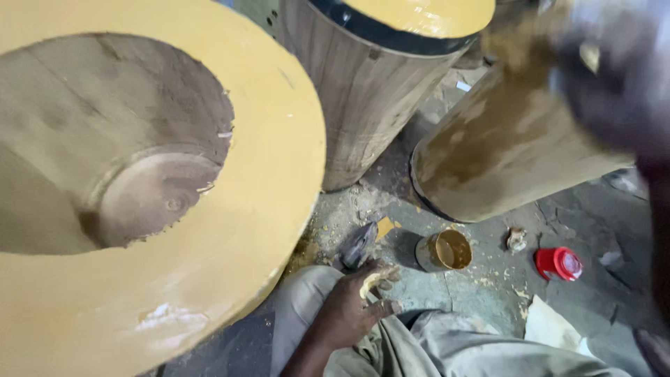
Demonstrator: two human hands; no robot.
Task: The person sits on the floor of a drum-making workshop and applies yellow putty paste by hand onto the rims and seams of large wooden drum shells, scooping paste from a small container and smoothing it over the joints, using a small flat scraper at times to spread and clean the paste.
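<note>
My left hand (356, 301) rests on my grey-trousered knee (307, 293), fingers loosely apart and smeared with yellow paint, holding nothing. It lies just right of a big hollow wooden drum (279, 174) with a wide yellow-painted rim. My right hand (614, 84) is a dark blur at the upper right, against the raised end of a tilted wooden drum (502, 146) streaked with brownish-yellow paint. Whether it grips anything is hidden by the blur. A small open tin of yellow-brown paint (444, 251) stands on the floor between the two.
A third drum (363, 91) with a black band and yellow top stands upright at the back. On the dirty floor lie a red lid (558, 263), a dark pointed object (357, 244), a pale crumpled scrap (516, 239) and white paper (551, 324).
</note>
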